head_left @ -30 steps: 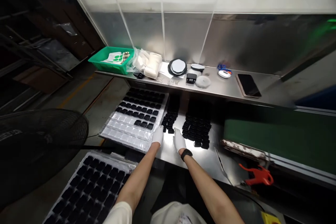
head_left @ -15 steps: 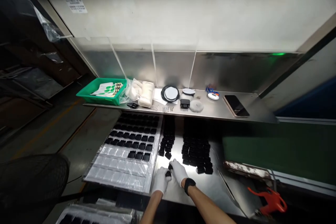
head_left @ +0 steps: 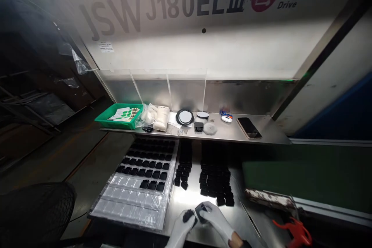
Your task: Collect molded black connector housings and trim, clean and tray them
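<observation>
My left hand (head_left: pixel 180 226), in a white glove, is closed around a small black plastic part (head_left: pixel 189 217) low over the steel table (head_left: pixel 186 197). Close beside it, my gloved right hand (head_left: pixel 214 217) grips another black plastic part (head_left: pixel 201 212), its flat face tilted up; whether the two parts touch I cannot tell. Beyond the hands lie rows of like black parts, a narrow group (head_left: pixel 183 172) and a wider group (head_left: pixel 215 178). Left of them a pale compartment tray (head_left: pixel 128 201) holds black parts in its far rows, while its near pockets show bare.
A metal shelf (head_left: pixel 223 133) runs above the table's far side. On it are a green basket (head_left: pixel 116 124), a bagged white bundle (head_left: pixel 160 118), a black cable coil (head_left: pixel 178 122) and a phone (head_left: pixel 249 128). A red air gun (head_left: pixel 295 232) sits at right, near a green surface (head_left: pixel 290 174).
Both hands have come nearer and up off the table, each now showing a black part. The camera view has tilted up, bringing the machine's lettering into sight.
</observation>
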{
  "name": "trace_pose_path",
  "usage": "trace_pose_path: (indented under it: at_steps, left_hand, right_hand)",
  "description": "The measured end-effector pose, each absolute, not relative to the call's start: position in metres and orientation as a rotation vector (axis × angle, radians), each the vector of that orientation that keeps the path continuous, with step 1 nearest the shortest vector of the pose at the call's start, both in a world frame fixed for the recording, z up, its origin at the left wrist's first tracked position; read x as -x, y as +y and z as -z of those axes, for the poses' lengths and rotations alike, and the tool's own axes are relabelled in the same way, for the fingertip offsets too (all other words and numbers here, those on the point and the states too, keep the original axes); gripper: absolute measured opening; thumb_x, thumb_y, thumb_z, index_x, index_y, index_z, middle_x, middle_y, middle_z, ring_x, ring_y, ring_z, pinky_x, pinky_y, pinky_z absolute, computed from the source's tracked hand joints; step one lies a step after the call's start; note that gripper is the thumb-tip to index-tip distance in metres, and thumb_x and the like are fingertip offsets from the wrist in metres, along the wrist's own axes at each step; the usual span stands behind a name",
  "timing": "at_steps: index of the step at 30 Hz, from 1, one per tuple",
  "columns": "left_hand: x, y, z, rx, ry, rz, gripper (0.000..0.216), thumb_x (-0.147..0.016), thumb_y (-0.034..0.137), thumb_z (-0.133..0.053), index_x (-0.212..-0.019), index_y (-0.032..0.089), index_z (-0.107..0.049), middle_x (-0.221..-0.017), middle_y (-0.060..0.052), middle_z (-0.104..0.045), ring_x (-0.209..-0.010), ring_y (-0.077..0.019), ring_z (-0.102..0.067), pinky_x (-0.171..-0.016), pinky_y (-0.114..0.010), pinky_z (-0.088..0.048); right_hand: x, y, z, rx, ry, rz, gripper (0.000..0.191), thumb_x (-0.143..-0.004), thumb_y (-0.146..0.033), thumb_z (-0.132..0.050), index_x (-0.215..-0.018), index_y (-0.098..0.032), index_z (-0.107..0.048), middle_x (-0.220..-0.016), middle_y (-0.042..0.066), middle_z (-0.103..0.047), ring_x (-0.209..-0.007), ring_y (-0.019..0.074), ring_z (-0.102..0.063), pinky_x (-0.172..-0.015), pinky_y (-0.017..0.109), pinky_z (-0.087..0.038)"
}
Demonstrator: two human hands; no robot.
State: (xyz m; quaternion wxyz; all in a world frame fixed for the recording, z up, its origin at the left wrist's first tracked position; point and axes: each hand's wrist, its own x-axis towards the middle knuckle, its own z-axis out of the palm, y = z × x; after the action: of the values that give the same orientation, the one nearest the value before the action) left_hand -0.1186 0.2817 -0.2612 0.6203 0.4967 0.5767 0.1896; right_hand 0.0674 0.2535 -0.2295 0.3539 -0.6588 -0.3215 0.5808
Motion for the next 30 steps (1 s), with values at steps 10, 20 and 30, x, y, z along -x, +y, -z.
trace_pose_path:
  at_steps: [10, 20, 30]
  left_hand:
    - [0.059, 0.225, -0.002, -0.884, 0.642, -0.431, 0.041, -0.104, 0.053, -0.072, -0.116, 0.015, -0.083, -0.099, -0.010, -0.074, -0.091, -0.0236, -0.065, -0.089, -0.035, -0.052]
    - [0.068, 0.200, -0.019, -0.665, 0.697, -0.209, 0.032, -0.107, 0.041, -0.073, -0.131, 0.020, -0.077, -0.113, -0.009, -0.072, -0.082, -0.0133, -0.058, -0.076, -0.024, -0.049]
    - [0.068, 0.201, -0.027, -0.442, 0.699, -0.140, 0.057, -0.112, 0.061, -0.056, -0.142, 0.016, -0.073, -0.123, -0.016, -0.071, -0.082, -0.0145, -0.057, -0.074, -0.026, -0.054]
  right_hand:
    - [-0.140, 0.150, 0.028, 1.447, -0.826, -1.500, 0.049, -0.096, -0.061, -0.080, -0.124, -0.021, -0.084, -0.122, 0.012, -0.079, -0.118, 0.0313, -0.071, -0.108, 0.047, -0.058]
    - [-0.131, 0.099, -0.014, 1.555, -0.591, -1.499, 0.052, -0.108, -0.065, -0.064, -0.148, -0.034, -0.075, -0.144, 0.006, -0.072, -0.108, 0.0222, -0.069, -0.070, 0.026, -0.055]
    - [-0.114, 0.090, -0.004, 1.480, -0.318, -1.507, 0.055, -0.109, -0.075, -0.054, -0.138, -0.036, -0.081, -0.139, 0.005, -0.074, -0.114, 0.0237, -0.067, -0.076, 0.029, -0.056]
